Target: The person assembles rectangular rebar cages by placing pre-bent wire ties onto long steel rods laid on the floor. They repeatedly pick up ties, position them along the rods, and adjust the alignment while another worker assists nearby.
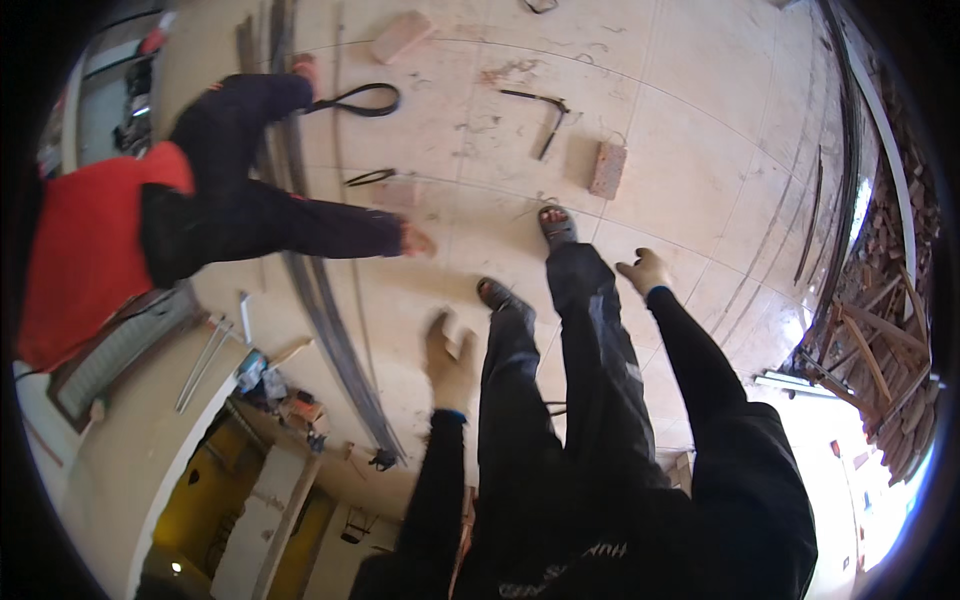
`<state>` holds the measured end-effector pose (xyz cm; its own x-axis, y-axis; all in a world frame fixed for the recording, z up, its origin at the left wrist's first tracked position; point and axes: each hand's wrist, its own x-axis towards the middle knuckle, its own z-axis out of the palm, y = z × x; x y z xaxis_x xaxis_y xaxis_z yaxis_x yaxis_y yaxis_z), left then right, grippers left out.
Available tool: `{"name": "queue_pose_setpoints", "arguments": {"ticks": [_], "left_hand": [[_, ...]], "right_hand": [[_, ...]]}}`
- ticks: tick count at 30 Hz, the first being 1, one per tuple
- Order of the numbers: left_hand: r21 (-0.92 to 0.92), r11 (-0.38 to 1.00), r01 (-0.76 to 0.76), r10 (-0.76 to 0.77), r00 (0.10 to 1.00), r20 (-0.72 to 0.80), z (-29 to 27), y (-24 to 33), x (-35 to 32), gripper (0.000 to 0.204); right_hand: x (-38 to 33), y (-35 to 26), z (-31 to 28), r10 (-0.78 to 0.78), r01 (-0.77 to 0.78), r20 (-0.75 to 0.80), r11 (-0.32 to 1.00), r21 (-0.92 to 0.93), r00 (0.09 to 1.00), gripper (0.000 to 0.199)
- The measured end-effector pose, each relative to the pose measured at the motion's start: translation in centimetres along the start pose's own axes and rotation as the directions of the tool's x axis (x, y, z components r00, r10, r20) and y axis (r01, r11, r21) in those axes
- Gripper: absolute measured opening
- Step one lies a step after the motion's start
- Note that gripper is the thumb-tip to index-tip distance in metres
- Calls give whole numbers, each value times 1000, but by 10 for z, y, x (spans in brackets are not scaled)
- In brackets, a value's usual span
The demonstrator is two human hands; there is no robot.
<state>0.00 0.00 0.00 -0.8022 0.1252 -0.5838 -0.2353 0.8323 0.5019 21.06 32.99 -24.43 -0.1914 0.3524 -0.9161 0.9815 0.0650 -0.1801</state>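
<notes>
My left hand (450, 362), in a cream glove, hangs beside my left leg with thumb and fingers apart and nothing in it; motion blurs it slightly. On the other side, my right hand (648, 270), also gloved, is held out past my right knee. Its fingers are spread and hold nothing. The long dark metal bars (332, 310) on the floor lie nearest to my left hand. Ahead of my feet a reddish brick (608, 170) rests on the tiles, and a thin black L-shaped tool (550, 103) lies beyond it.
At the left, a person in a red top (95, 240) and dark trousers is by the bars. A black strap loop (368, 101), a smaller black loop (371, 177) and another brick (402, 37) lie nearby. Stacked wood pieces (890, 350) line the right side.
</notes>
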Motion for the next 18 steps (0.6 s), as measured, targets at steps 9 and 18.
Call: {"name": "queue_pose_setpoints", "arguments": {"ticks": [9, 18], "left_hand": [[-99, 692, 715, -473, 553, 686, 269, -140, -85, 52], [-522, -14, 853, -714, 357, 602, 337, -140, -96, 44]], "right_hand": [[332, 41, 88, 119, -293, -472, 903, -315, 874, 148], [415, -43, 77, -62, -192, -412, 816, -546, 909, 90]]}}
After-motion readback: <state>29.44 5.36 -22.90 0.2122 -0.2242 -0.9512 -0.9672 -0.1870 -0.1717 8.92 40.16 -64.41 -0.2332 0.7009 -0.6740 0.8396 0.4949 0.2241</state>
